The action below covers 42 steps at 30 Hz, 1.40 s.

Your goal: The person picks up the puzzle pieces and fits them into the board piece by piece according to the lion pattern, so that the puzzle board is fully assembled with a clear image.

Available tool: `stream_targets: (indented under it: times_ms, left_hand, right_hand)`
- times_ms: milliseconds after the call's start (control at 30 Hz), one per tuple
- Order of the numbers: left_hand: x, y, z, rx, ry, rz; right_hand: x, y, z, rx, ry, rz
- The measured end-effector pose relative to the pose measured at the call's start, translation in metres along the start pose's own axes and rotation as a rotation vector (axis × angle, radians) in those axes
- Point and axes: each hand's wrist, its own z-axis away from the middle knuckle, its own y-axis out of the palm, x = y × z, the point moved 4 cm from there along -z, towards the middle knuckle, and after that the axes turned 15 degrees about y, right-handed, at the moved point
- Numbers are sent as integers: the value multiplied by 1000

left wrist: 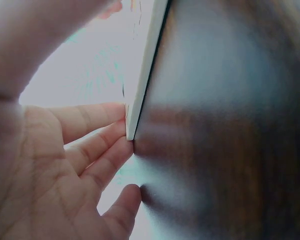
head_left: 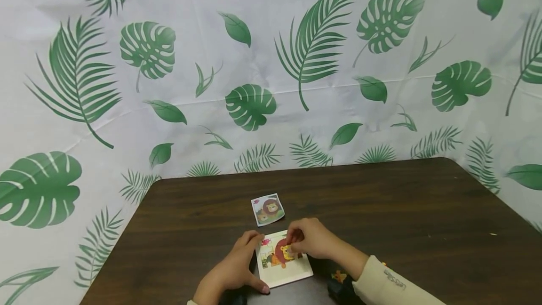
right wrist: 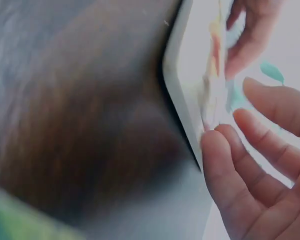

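On a dark table lies a pale square puzzle board [head_left: 284, 274], its upper part bearing pieces of a lion picture [head_left: 274, 255]. My left hand [head_left: 239, 262] spans the board's left edge, thumb by the near corner; in the left wrist view its fingers [left wrist: 95, 120] reach out fairly straight to the board's edge. My right hand [head_left: 313, 239] is over the board's right part, thumb and forefinger tips together at a small puzzle piece [head_left: 290, 251] mostly hidden by them. In the right wrist view, the other fingers [right wrist: 262, 132] are raised apart.
A picture card [head_left: 267, 209] with the lion design lies just beyond the board. Near the right sleeve [head_left: 394, 281] is a loose orange piece [head_left: 338, 276], partly hidden. The brown table [head_left: 402, 206] reaches back to a leaf-print cloth [head_left: 313, 121].
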Motion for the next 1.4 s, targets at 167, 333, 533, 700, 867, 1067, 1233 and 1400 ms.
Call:
stream_targets:
  times_ms: [167,333,533,700,867,1067,1233,1400]
  left_hand:
    - [-1,0,-1,-9,-8,-5]
    - [0,0,-1,-7,-12,-3]
    - [2,0,1,-5,-16,0]
    - [1,0,0,-4,-9,-10]
    - [2,1,-1,2,-12,-7]
    - [3,1,-1,-8,-2,-5]
    - [3,2,-1,-5,-9,-5]
    - [4,3,-1,0,-12,1]
  right_hand:
    - [-10,-20,8,-16,-28,-20]
    - [-26,-41,21,-11,5,-35]
    - [-35,-46,33,59,59,-83]
    - [-35,-44,40,111,74,-80]
    - [-37,-46,47,139,62,-41]
    - [-43,-45,52,211,96,-35]
    - [-44,-42,55,221,111,-27]
    - [-46,-41,60,196,109,16]
